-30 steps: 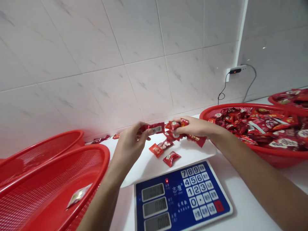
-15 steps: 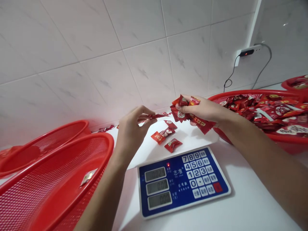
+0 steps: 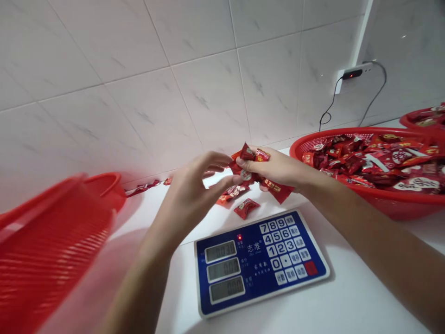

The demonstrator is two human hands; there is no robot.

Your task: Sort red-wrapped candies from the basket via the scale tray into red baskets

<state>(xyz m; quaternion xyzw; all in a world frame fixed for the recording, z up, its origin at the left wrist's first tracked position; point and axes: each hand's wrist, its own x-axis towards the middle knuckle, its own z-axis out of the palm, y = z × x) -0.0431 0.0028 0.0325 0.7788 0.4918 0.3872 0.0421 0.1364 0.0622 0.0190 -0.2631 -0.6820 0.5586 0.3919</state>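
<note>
My right hand is closed on a bunch of red wrapped candies, held just above the back of the scale. My left hand is beside it, fingers spread and thumb out, fingertips almost touching the bunch; I see nothing in it. Below the hands, a few loose red candies lie on the white platform of the scale. The scale's blue panel with its keypad and three displays faces me.
A big red basket heaped with red candies stands at the right, and another shows at the far right edge. Empty red baskets, blurred, fill the left. A few candies lie by the tiled wall. A plug and cable hang on the wall.
My left hand no longer pinches the candy it held and has opened, moving right to the bunch. My right hand stayed shut on its candies. The view swung, blurring the left baskets.
</note>
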